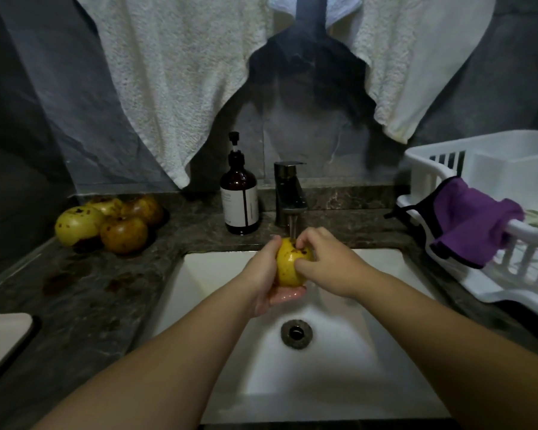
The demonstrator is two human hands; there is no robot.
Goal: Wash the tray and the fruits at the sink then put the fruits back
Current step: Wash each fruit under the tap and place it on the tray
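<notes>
head view: at the centre of the frame a yellow fruit (292, 263) with dark spots is held over the white sink (370, 352), right under the spout of the dark faucet (289, 193), where a thin stream of water meets its top. the left hand (266, 279) cups the fruit from below and from its 9 o'clock side, fingers curled round it. the right hand (330, 260) grips it from the 3 o'clock side, thumb lying across the front and fingertips curled onto the top by the stem dip. the drain (296, 333) lies at 6 o'clock from the fruit, on the sink floor. toward 9 o'clock, well apart on the dark stone counter (100, 305), four more spotted fruits (106, 223) sit bunched together, touching. a brown pump bottle (239, 197) stands just left of the faucet. toward 3 o'clock a white dish rack (479, 169) sits on the counter with a purple cloth (472, 221) draped over its rim. pale towels (174, 72) hang at 12 o'clock. a pale rounded edge, perhaps the tray (3, 336), shows at 8 o'clock; i cannot tell for sure.
</notes>
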